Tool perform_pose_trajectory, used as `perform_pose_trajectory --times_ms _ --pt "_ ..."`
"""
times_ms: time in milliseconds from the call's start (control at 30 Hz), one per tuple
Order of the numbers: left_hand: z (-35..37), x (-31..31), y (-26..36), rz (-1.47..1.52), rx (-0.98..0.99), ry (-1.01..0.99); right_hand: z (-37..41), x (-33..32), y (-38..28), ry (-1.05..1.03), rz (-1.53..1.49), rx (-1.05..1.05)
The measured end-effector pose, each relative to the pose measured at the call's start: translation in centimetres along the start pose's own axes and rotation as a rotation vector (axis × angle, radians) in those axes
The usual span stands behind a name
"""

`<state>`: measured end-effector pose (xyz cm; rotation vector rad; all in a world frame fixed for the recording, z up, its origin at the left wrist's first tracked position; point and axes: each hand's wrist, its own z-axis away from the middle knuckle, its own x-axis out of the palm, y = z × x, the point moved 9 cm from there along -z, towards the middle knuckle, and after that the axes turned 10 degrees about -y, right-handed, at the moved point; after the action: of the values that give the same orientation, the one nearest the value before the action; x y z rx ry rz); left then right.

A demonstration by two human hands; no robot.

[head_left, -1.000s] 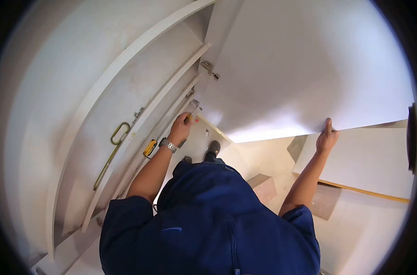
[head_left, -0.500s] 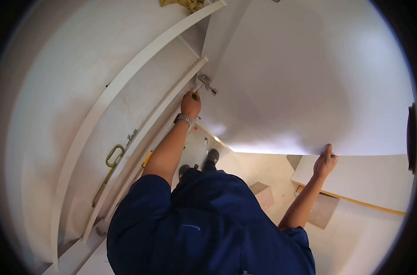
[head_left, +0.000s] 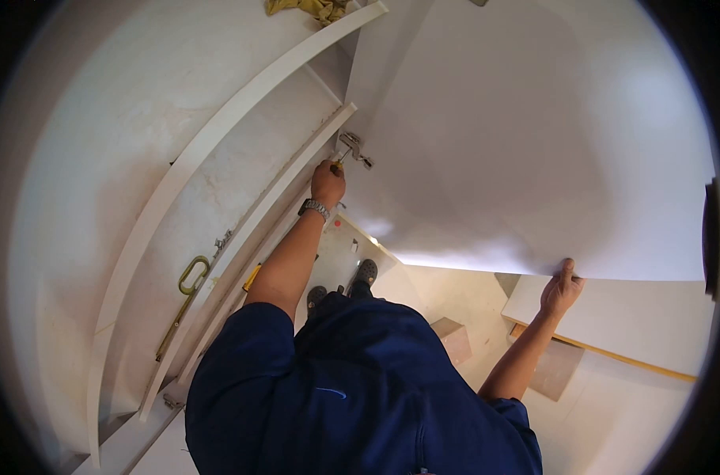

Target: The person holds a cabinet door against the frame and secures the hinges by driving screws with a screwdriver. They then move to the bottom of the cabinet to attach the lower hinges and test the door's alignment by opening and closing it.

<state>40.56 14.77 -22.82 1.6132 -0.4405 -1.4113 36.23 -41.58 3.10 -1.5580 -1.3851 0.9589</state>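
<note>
My left hand [head_left: 328, 184], with a metal watch at the wrist, is closed round a small screwdriver [head_left: 339, 165] with a yellowish handle. The screwdriver's shaft points up at a metal hinge [head_left: 354, 147] between the cabinet side and a large white door panel [head_left: 486, 150]. At the panel's lower edge, my right hand [head_left: 562, 290] grips the rim, its thumb on the face and the other fingers partly hidden behind.
White shelves [head_left: 217, 127] curve along the left. A brass-coloured handled tool [head_left: 192, 277] and small metal hardware [head_left: 223, 239] lie there. A yellow cloth [head_left: 316, 8] is at the top. A box [head_left: 452, 339] stands on the floor.
The panel's lower edge and my right hand have shifted slightly down in view. My left hand stays at the hinge with the screwdriver.
</note>
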Motion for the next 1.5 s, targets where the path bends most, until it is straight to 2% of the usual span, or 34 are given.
perform_pose_trajectory --times_ms 100,300,367,500,600,700,900,1100,1200,1400,1500 --pt "0.0 -0.2 0.2 -0.01 0.041 0.043 -0.1 -0.5 0.4 0.019 -0.016 0.003" --pt "0.4 0.7 -0.6 0.437 -0.147 -0.204 -0.1 0.1 0.0 0.026 -0.026 -0.002" --pt "-1.2 1.5 -2.4 0.249 -0.005 -0.101 0.0 0.8 -0.6 0.021 -0.021 -0.009" --pt "-1.0 0.7 -1.2 0.026 0.179 0.13 0.0 1.0 -0.7 0.026 -0.032 -0.02" --pt "-1.2 1.7 -1.5 0.179 0.114 -0.048 0.0 0.7 -0.4 0.035 -0.029 -0.012" --pt "-0.8 4.1 -3.7 0.808 -0.278 -0.339 0.0 1.7 -1.2 0.051 -0.048 -0.03" --pt "0.9 5.1 -2.7 1.494 -0.525 -0.519 0.2 1.4 -1.0 0.05 -0.046 -0.013" --pt "0.5 3.6 -3.4 1.234 -0.229 -0.291 0.1 0.1 0.0 0.004 -0.023 0.022" --pt "0.5 3.1 -4.7 0.983 -0.204 -0.023 0.1 -0.3 0.4 0.001 -0.038 0.021" --pt "0.7 3.7 -4.4 1.163 -0.28 -0.172 0.3 0.5 -0.3 0.015 -0.019 0.001" --pt "1.3 5.6 -4.3 1.489 -0.484 -0.28 0.4 1.4 -1.1 0.028 -0.028 0.002"
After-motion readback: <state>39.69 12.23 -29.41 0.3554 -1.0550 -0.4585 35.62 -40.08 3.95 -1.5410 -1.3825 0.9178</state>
